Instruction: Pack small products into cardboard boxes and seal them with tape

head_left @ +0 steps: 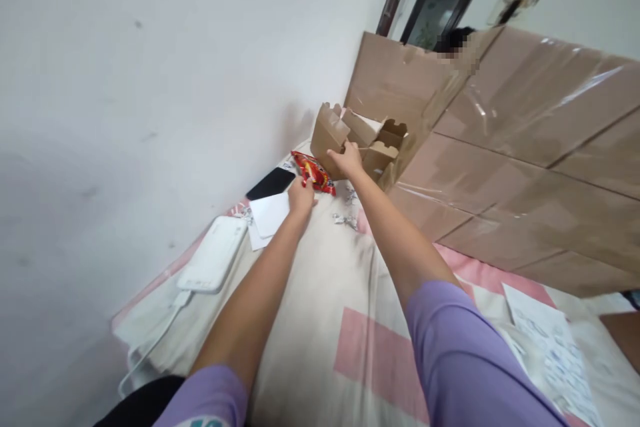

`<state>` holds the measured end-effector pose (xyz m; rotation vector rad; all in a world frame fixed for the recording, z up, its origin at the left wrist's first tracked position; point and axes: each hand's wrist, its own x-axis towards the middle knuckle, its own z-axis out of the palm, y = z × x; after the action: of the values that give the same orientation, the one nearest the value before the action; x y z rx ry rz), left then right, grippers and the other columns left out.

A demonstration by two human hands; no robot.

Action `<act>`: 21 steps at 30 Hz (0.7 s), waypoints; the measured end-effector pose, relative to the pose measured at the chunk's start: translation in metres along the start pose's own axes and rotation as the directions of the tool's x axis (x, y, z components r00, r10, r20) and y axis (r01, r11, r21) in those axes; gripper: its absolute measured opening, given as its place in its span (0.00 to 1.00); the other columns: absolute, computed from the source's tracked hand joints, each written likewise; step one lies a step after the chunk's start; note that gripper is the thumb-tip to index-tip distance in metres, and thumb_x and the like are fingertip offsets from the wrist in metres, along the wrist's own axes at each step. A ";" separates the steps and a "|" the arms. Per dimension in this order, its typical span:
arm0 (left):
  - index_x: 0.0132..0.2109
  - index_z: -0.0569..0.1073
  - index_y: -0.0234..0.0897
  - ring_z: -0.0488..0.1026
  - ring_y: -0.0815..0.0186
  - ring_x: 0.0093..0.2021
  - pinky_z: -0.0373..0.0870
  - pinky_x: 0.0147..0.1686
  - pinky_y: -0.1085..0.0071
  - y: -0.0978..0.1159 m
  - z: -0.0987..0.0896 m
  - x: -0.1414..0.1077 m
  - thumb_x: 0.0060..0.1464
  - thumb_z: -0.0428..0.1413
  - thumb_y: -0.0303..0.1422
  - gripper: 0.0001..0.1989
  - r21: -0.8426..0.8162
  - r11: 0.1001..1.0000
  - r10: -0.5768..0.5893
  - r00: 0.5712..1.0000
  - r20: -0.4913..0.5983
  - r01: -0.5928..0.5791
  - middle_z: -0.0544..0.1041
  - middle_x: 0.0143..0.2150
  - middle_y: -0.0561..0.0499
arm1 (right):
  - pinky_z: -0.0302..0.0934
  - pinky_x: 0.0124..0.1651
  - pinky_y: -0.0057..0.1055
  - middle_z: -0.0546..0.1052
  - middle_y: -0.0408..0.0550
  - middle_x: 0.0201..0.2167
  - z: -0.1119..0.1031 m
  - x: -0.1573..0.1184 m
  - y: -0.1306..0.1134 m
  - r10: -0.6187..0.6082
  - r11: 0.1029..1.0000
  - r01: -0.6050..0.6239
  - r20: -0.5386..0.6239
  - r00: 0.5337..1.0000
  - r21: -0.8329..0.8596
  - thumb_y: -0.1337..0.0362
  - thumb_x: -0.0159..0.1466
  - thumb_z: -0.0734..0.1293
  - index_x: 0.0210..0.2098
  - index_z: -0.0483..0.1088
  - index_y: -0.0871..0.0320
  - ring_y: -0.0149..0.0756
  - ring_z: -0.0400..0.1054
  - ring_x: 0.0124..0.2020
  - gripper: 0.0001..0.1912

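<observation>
My left hand (302, 196) is closed at the lower edge of a shiny red packet (315, 173), which lies against the base of an open cardboard box (325, 147). My right hand (347, 159) reaches to the front wall of that box, thumb and fingers pinched on its edge. More open brown boxes (379, 159) stand just to the right. Beside my left hand lie white paper cards (270, 215) and a black phone (271, 183). Small silvery wrappers (345, 220) rest on the cloth below the boxes.
A white power bank (213, 255) with a cable lies along the wall at left. Large taped cartons (500, 153) are stacked on the right. A printed sheet (550, 347) lies at lower right on the pink and cream cloth (310, 320).
</observation>
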<state>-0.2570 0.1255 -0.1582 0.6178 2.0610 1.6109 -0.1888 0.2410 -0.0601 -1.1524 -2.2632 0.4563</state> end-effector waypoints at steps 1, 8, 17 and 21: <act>0.46 0.74 0.38 0.80 0.66 0.34 0.75 0.32 0.73 0.004 -0.004 -0.002 0.69 0.50 0.35 0.10 0.021 0.999 0.030 0.999 -0.020 -0.030 0.81 0.45 0.46 | 0.65 0.60 0.50 0.72 0.65 0.57 0.005 0.002 -0.002 0.017 1.000 -0.017 -0.003 1.000 -0.014 0.60 0.65 0.65 0.50 0.74 0.63 0.55 0.72 0.55 0.18; 0.47 0.75 0.40 0.78 0.50 0.52 0.70 0.54 0.59 0.091 -0.056 -0.038 0.67 0.51 0.34 0.09 0.249 0.923 0.315 0.947 -0.058 -0.292 0.82 0.46 0.41 | 0.63 0.57 0.34 0.76 0.54 0.52 -0.035 -0.059 -0.039 -0.290 0.957 0.290 0.020 0.957 -0.021 0.64 0.67 0.64 0.34 0.77 0.59 0.42 0.72 0.50 0.10; 0.52 0.73 0.39 0.82 0.49 0.40 0.75 0.37 0.58 0.156 -0.098 -0.260 0.69 0.46 0.37 0.14 0.710 0.285 0.601 0.697 0.391 -0.644 0.75 0.61 0.34 | 0.58 0.33 0.29 0.74 0.43 0.24 -0.204 -0.265 -0.016 -0.482 0.861 0.457 0.072 0.873 0.223 0.61 0.65 0.67 0.28 0.73 0.59 0.32 0.68 0.26 0.11; 0.46 0.74 0.34 0.80 0.56 0.28 0.69 0.22 0.63 0.096 -0.085 -0.352 0.67 0.45 0.36 0.14 0.645 0.119 0.515 0.602 0.610 -0.755 0.59 0.73 0.27 | 0.54 0.28 0.28 0.69 0.41 0.17 -0.234 -0.381 0.031 -0.416 0.894 0.344 0.250 0.875 0.286 0.61 0.69 0.64 0.20 0.68 0.59 0.29 0.61 0.21 0.21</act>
<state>-0.0196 -0.1300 -0.0204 2.2643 2.4484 0.4176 0.1561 -0.0410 -0.0135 -0.5180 -2.5370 0.7561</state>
